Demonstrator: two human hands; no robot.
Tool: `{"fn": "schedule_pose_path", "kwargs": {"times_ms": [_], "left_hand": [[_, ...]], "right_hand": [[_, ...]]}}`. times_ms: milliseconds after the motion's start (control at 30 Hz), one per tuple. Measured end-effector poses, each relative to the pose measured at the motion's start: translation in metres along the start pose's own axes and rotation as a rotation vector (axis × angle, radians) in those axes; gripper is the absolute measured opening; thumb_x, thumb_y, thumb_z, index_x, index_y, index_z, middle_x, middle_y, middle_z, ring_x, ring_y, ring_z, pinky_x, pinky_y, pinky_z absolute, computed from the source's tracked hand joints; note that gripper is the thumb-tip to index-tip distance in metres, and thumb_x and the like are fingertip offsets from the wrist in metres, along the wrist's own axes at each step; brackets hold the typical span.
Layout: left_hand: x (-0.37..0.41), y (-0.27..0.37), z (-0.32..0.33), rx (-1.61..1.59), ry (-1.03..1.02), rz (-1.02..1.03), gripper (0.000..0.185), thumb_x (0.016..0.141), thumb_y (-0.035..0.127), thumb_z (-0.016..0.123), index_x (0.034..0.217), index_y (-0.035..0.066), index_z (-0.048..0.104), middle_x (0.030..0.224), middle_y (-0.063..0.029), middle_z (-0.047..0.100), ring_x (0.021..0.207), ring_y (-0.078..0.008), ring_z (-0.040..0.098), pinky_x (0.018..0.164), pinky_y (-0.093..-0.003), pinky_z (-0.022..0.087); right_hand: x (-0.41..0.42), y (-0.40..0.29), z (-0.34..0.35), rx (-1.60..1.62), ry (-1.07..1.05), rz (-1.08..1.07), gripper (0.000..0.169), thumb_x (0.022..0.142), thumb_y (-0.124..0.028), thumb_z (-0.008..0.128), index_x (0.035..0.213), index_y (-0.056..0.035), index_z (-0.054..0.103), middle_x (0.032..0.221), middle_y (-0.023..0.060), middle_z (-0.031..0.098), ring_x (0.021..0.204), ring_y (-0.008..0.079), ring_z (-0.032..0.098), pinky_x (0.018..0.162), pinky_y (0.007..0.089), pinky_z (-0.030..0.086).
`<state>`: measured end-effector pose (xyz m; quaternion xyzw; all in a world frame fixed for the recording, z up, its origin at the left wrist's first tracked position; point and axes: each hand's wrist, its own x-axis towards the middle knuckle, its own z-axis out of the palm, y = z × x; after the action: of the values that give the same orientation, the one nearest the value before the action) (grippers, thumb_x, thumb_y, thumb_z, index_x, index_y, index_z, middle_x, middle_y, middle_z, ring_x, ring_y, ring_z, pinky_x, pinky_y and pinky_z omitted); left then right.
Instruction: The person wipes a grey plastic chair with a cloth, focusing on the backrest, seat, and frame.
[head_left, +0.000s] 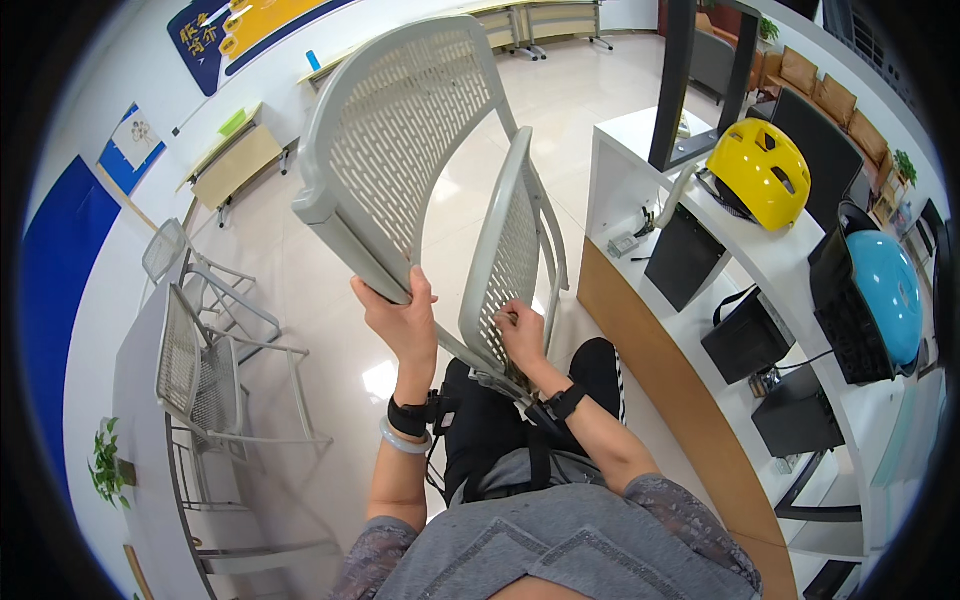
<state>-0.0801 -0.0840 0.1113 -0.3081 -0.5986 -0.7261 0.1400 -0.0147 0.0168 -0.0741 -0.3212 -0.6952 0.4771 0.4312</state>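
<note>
A grey plastic folding chair (405, 97) with a perforated backrest and seat is held up before me, tilted. My left hand (401, 319) grips the side frame of the backrest, its thumb on the near edge. At the perforated seat panel (491, 262), my right hand (520, 330) has its fingers curled around what looks like a small cloth, pressed on the panel near its lower end. Most of that small item is hidden by the fingers. The chair's lower joint is close to my lap, and its legs (551, 225) extend behind the seat.
On the right stands a curved white counter (787, 240) bearing a yellow helmet (761, 176) and a blue helmet (885, 292), with black boxes on its shelves. Similar folding chairs (217, 382) stand at the left beside a table (142, 360). Folding tables (236, 169) line the far wall.
</note>
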Motion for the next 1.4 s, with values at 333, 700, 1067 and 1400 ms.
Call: {"fn": "schedule_pose_path", "kwargs": {"times_ms": [333,700,1067,1400], "left_hand": [[-0.003,-0.002,-0.002,0.075,-0.008,0.009,0.035,0.081,0.007,0.067,0.099,0.002,0.037,0.063,-0.0084,0.058,0.051,-0.0161,0.061,0.049,-0.0277,0.049],[0.002,-0.001,0.0,0.05,0.026,0.002,0.035,0.082,0.002,0.063,0.106,-0.002,0.037,0.086,-0.0131,0.062,0.061,-0.0139,0.062,0.047,-0.0261,0.055],[0.01,-0.016,-0.01,0.057,0.016,0.04,0.036,0.088,0.001,0.053,0.119,-0.001,0.035,0.108,-0.0176,0.057,0.081,-0.0164,0.063,0.048,-0.0218,0.055],[0.016,-0.021,-0.012,0.065,0.025,0.04,0.04,0.089,0.003,0.053,0.123,-0.002,0.033,0.111,-0.0192,0.058,0.082,-0.0164,0.063,0.048,-0.0217,0.055]], "right_hand": [[0.004,-0.033,-0.009,0.128,-0.006,0.068,0.011,0.085,-0.006,0.06,0.089,0.0031,0.059,0.073,0.0126,0.06,0.066,0.0197,0.058,0.063,0.0304,0.046],[0.005,-0.037,-0.001,0.059,0.002,-0.053,0.006,0.08,-0.003,0.062,0.082,0.0022,0.059,0.072,0.0201,0.061,0.068,0.0346,0.061,0.06,0.0391,0.046],[0.014,-0.043,0.011,0.077,-0.032,-0.152,0.005,0.078,0.0,0.062,0.079,0.0015,0.057,0.073,0.0201,0.059,0.067,0.0371,0.059,0.06,0.0402,0.046],[0.018,-0.039,0.022,0.115,-0.061,-0.111,0.006,0.077,0.0,0.063,0.077,0.0004,0.057,0.068,0.0193,0.058,0.065,0.0375,0.059,0.06,0.0399,0.046]]}}
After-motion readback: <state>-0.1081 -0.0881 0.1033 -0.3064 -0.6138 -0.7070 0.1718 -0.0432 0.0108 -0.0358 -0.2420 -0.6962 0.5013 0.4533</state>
